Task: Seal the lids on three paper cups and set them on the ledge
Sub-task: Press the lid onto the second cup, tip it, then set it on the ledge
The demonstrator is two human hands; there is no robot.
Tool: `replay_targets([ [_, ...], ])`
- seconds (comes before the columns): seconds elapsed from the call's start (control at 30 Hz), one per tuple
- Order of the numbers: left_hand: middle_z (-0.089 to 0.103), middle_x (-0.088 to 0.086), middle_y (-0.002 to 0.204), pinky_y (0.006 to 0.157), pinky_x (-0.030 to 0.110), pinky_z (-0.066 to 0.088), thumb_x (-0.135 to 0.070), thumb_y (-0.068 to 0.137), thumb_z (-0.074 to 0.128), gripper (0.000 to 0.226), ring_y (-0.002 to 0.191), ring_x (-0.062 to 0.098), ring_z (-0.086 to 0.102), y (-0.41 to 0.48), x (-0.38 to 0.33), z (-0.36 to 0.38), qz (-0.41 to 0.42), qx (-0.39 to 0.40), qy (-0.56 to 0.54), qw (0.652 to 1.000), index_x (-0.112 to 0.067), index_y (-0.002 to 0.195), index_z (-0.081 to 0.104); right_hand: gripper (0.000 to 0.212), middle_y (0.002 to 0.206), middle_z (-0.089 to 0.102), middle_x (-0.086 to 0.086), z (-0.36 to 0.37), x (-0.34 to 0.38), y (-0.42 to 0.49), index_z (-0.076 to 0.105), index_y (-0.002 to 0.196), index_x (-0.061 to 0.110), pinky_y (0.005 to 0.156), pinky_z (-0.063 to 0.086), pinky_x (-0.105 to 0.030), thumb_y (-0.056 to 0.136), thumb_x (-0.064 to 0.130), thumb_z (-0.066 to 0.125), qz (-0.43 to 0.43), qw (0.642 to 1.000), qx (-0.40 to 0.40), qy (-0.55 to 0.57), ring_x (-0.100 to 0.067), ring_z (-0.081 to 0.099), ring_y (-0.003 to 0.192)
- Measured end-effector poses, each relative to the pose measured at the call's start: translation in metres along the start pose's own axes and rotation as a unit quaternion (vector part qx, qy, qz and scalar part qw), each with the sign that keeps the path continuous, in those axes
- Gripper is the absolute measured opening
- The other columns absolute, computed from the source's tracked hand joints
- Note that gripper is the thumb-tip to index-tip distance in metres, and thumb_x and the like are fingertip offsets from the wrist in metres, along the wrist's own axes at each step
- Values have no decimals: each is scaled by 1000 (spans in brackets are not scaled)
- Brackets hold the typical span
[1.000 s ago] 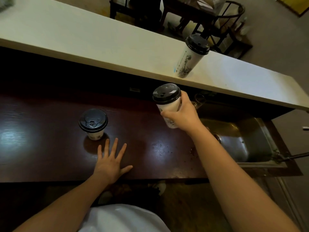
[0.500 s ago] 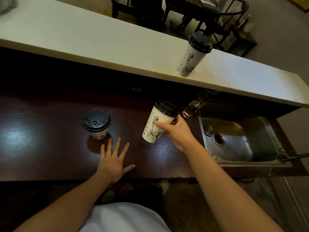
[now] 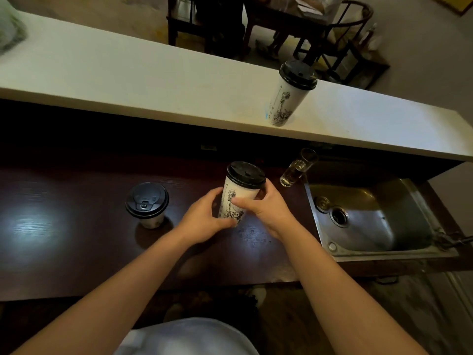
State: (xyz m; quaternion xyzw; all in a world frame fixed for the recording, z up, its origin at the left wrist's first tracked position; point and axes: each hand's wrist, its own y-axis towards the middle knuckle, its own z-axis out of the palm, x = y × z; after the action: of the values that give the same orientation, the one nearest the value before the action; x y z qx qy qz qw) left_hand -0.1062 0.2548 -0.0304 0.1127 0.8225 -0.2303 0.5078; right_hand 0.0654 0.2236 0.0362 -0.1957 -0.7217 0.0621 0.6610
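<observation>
On my feed, a dark wood counter [image 3: 64, 252] fills the foreground, with a soft patch of reflected light [image 3: 35, 222] near its left end. A steel sink [image 3: 384, 254] is sunk into its right end. A long pale ledge [image 3: 128, 73] runs behind it. Beyond that I make out a dim room with a round-backed wooden chair [image 3: 354, 34], a dark table [image 3: 271, 20] and a dull greyish floor [image 3: 430, 47]. The light is low and warm.
</observation>
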Motion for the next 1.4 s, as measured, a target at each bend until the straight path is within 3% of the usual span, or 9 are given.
replay_targets([
  [0.13, 70, -11, 121, 96, 43, 56, -39, 59, 84, 85, 111, 7, 67, 10, -17, -13, 39, -17, -43, 998, -39, 136, 49, 71, 121, 69, -10, 5, 9, 5, 53, 129, 10, 97, 56, -46, 68, -4, 86, -24, 1000, 7, 10, -23, 68, 112],
  [0.43, 71, -10, 118, 97, 39, 56, -19, 75, 85, 71, 109, 4, 67, 24, -57, -46, 108, -79, -30, 991, -28, 138, 54, 63, 127, 66, -17, 9, 39, 26, 51, 135, 4, 99, 55, -43, 79, -8, 76, -83, 996, 35, 17, -28, 65, 119],
  [0.67, 70, -11, 114, 97, 39, 56, -22, 80, 82, 57, 109, 5, 66, 42, -86, -70, 149, -145, -36, 977, -27, 131, 56, 45, 123, 69, -7, 17, 68, 47, 57, 131, 8, 100, 53, -30, 89, 0, 69, -155, 987, 34, -29, -15, 65, 117],
  [0.83, 68, -7, 123, 99, 42, 55, -26, 83, 77, 59, 115, 9, 64, 59, -105, -86, 174, -161, -18, 971, -29, 135, 50, 44, 116, 71, 1, 17, 88, 67, 58, 135, 13, 101, 53, -30, 92, 5, 66, -200, 977, 18, -67, -8, 67, 113],
  [1.0, 66, -4, 125, 97, 31, 53, -19, 87, 74, 60, 115, 11, 62, 80, -122, -95, 189, -168, 25, 967, -23, 140, 46, 45, 124, 69, 2, 11, 103, 86, 54, 140, 13, 100, 51, -24, 97, 5, 58, -214, 972, 11, -91, -5, 65, 115],
  [1.27, 65, -1, 128, 96, 25, 50, -16, 89, 73, 60, 118, 12, 61, 113, -131, -100, 187, -183, 29, 965, -21, 142, 45, 43, 126, 70, 2, 6, 120, 120, 56, 140, 21, 100, 49, -24, 98, 11, 58, -221, 965, -10, -140, -8, 64, 117],
  [1.4, 65, -2, 127, 96, 26, 51, -16, 89, 72, 60, 117, 13, 61, 126, -126, -110, 179, -179, 30, 967, -21, 142, 45, 42, 126, 70, 2, 14, 121, 135, 56, 139, 23, 104, 51, -33, 98, 13, 59, -218, 964, -11, -150, -10, 64, 117],
])
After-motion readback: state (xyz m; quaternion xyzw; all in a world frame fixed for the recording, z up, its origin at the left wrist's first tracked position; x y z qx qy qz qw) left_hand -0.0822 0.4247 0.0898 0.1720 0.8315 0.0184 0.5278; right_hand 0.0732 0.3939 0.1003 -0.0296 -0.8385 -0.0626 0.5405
